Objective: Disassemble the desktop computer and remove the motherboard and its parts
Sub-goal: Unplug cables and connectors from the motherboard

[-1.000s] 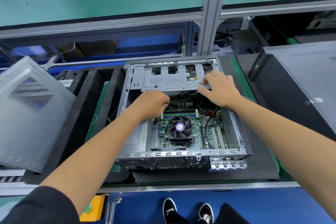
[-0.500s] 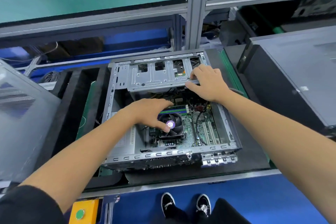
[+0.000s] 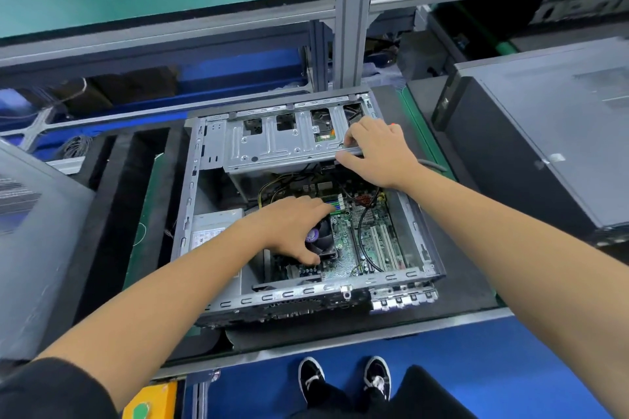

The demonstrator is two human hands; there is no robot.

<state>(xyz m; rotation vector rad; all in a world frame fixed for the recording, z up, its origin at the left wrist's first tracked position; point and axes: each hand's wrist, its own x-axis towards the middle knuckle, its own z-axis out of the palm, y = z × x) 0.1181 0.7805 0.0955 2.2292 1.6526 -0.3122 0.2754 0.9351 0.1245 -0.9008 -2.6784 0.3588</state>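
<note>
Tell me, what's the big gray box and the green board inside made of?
The computer case looks like bare sheet metal: dull silver, with stamped holes and folded edges. The motherboard looks like a green circuit board, probably a hard resin sheet, dotted with small parts and white slots.

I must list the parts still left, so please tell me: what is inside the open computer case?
Inside the case: a green motherboard, a fan partly under the left hand, a power supply, cables and a drive cage. What is under the cage stays hidden.
</note>
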